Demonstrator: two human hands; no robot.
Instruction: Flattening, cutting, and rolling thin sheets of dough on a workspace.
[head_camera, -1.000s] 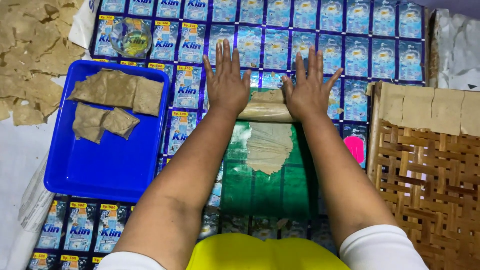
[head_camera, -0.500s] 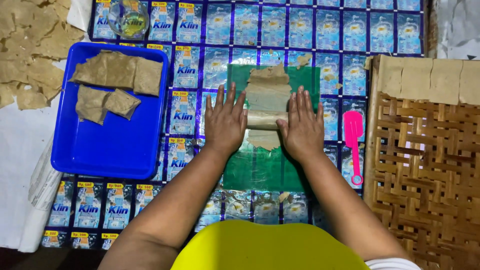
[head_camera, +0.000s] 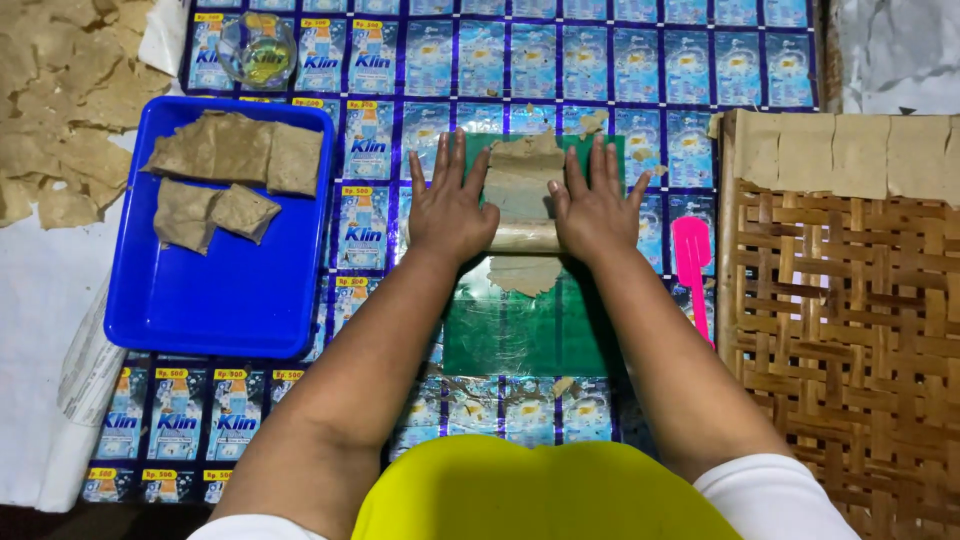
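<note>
Your left hand (head_camera: 452, 205) and right hand (head_camera: 594, 205) lie flat, fingers spread, gripping nothing; both palms press on a pale roller (head_camera: 522, 237) that crosses a thin sheet of brown dough (head_camera: 523, 180) on the green mat (head_camera: 520, 335); nearest you, a ragged tongue of dough (head_camera: 526, 273) shows below the roller; uneven pressure could tear it or leave it sticking to the mat. The mat rests loose on a glossy printed tabletop cover (head_camera: 640, 60); a hard push may slide it. Just right, the pink spatula (head_camera: 692, 265) lies near your forearm and could be knocked toward the woven tray (head_camera: 850, 330). Left, the blue tray (head_camera: 220, 300) holds dough pieces (head_camera: 225, 175), touching and overlapping; they may stick together. Farthest, a small glass bowl (head_camera: 257, 48) sits by the cover's edge, easy to tip.
</note>
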